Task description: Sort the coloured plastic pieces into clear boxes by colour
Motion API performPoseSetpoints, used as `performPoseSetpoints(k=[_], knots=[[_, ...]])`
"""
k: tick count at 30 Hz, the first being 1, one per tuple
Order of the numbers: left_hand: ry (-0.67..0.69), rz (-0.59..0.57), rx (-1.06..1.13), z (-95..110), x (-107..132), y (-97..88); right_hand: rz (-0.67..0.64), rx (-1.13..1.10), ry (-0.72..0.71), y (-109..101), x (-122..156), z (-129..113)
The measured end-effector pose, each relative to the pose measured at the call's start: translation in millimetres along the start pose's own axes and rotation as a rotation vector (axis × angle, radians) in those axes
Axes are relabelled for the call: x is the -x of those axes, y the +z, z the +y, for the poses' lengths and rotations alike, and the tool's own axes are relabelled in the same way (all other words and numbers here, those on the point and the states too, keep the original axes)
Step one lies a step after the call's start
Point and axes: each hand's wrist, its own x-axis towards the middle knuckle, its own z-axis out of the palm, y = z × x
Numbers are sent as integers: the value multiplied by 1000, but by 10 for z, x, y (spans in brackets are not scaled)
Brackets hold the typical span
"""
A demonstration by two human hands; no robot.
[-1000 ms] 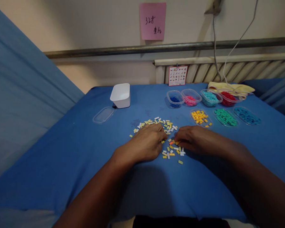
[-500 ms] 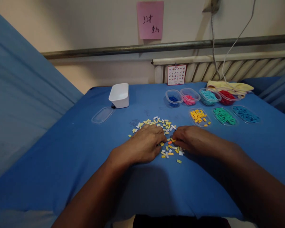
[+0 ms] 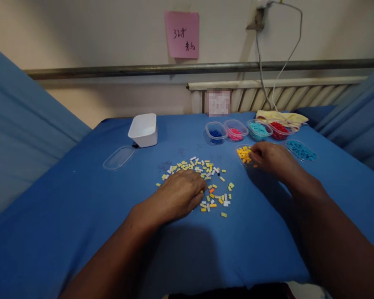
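A loose pile of small toy building bricks [image 3: 213, 197], mostly pale yellow and white with some deeper yellow and one orange, lies on the blue cloth. My left hand [image 3: 182, 192] rests on the pile's left side, its fingers curled together; what they pinch is hidden. Farther right, my right hand [image 3: 268, 155] hovers at the right edge of a shallow clear tray of yellow bricks [image 3: 243, 154]. Its fingertips are drawn together, and I cannot make out anything between them. This hand also covers the tray of green bricks.
Clear tubs hold dark blue bricks [image 3: 216, 135], pink bricks [image 3: 235, 133], light blue bricks [image 3: 258, 129] and red bricks [image 3: 279, 129]. Teal bricks [image 3: 301, 150] fill a shallow tray at right. A white container [image 3: 143, 131] and clear lid [image 3: 119, 158] stand left; a yellow cloth [image 3: 282, 118] lies behind.
My right hand has left the pile and moved up and right to the yellow bricks' tray. My left hand stays at the pile. The camera view has shifted slightly.
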Motion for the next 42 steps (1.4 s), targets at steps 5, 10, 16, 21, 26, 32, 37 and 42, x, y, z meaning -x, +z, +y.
performPoseSetpoints(k=[5,10,16,21,26,32,37,42], knots=[[-52,86,148,-37,39,12,-76,48,69,53,2,245],[-257,343,659,-28,-31,100,205,-74,-12,24,79,-11],[-402,539,1333,107,-205,221,219,-498,-576,113,323,-808],[-362,545,1385,174,-245,291,228,-509,-597,192,431,-1051],[-375,517,1182,120,-194,290,259,-437,-503,149,357,-895],[-140,181,390,-150,102,34,242,-100,-15,63,118,-140],[-71,-20,145,-146,189,-60,29,80,158,82,63,199],[-86,-50,22,-86,153,-35,34,105,134,114,90,62]])
